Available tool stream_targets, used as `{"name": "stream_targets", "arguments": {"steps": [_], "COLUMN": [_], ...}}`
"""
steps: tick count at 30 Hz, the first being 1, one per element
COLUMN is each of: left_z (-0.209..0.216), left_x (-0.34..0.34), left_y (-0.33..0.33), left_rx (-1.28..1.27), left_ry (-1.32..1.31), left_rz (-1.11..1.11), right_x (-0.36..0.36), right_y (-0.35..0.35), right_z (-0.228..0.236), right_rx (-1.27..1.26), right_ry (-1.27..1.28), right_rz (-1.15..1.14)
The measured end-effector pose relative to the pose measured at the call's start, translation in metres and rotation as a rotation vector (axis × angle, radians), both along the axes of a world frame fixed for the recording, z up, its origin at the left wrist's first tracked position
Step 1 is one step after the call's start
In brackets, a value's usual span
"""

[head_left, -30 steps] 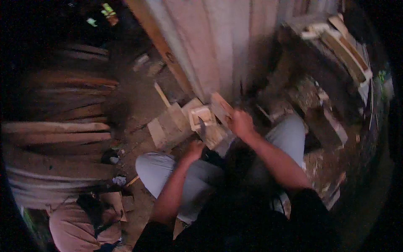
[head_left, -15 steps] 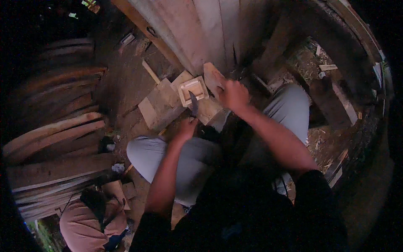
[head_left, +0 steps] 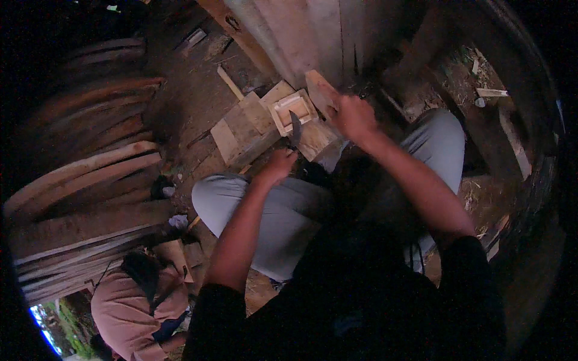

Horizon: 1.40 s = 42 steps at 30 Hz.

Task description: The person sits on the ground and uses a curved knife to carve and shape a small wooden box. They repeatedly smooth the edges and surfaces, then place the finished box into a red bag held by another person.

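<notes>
My left hand (head_left: 281, 166) is closed round the lower end of a dark, curved blade (head_left: 295, 127), whose handle is hidden in my fingers. The blade's tip lies over a pale square wooden piece (head_left: 282, 117) with a raised rim and a sunken middle. That piece rests on a wooden block (head_left: 316, 142). My right hand (head_left: 356, 120) grips a flat, reddish wooden block (head_left: 321, 90) at its near end. The block stands tilted just right of the square piece; whether they touch, I cannot tell.
Boards (head_left: 78, 180) are stacked along the left. Left of the square piece sits a larger wooden block (head_left: 244, 129), with a thin stick (head_left: 230, 83) beyond it. Upright planks (head_left: 301, 36) rise ahead. A co-worker in a pink top (head_left: 123, 307) bends down at the lower left.
The whole view has shifted, so everything appears further right and mostly slightly higher. Both hands keep their grips, with little visible movement relative to the square piece.
</notes>
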<state>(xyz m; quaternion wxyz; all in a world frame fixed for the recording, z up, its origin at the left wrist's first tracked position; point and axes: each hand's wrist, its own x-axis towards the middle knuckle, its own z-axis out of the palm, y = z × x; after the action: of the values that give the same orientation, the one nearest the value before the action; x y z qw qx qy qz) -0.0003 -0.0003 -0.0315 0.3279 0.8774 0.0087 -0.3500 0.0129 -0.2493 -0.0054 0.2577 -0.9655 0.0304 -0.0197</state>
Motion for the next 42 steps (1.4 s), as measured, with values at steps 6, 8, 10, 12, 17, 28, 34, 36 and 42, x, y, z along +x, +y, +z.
{"name": "stream_targets", "arguments": {"steps": [6, 8, 10, 12, 17, 28, 34, 36, 42], "left_z": [-0.007, -0.021, -0.013, -0.027, -0.044, -0.016, -0.028, -0.030, -0.008], "left_x": [0.000, -0.001, -0.006, -0.011, -0.012, -0.015, -0.022, -0.023, -0.050], "left_y": [-0.003, -0.001, -0.008, -0.005, 0.008, 0.017, 0.005, -0.001, -0.053], "left_rx": [0.006, 0.009, 0.036, -0.017, -0.154, 0.241, 0.158, -0.137, -0.540], "left_ry": [0.023, 0.037, 0.077, -0.111, -0.344, -0.416, -0.478, -0.216, 0.223], "left_rz": [0.019, 0.045, 0.083, 0.033, -0.031, 0.019, 0.182, 0.353, 0.787], "right_x": [0.003, 0.002, -0.006, -0.010, -0.012, -0.017, -0.013, -0.013, -0.010], "right_y": [0.010, 0.011, 0.014, 0.014, 0.002, -0.001, 0.001, 0.001, 0.002], "right_z": [-0.003, -0.012, 0.003, 0.012, 0.015, 0.022, 0.021, 0.019, 0.022], "right_rx": [-0.082, -0.099, -0.078, -0.038, 0.021, 0.048, 0.034, 0.032, 0.027], "right_ry": [0.008, 0.044, 0.065, 0.064, 0.084, 0.076, 0.145, 0.164, 0.192], "right_rz": [0.028, 0.017, 0.007, -0.012, -0.052, -0.026, -0.060, -0.060, -0.075]}}
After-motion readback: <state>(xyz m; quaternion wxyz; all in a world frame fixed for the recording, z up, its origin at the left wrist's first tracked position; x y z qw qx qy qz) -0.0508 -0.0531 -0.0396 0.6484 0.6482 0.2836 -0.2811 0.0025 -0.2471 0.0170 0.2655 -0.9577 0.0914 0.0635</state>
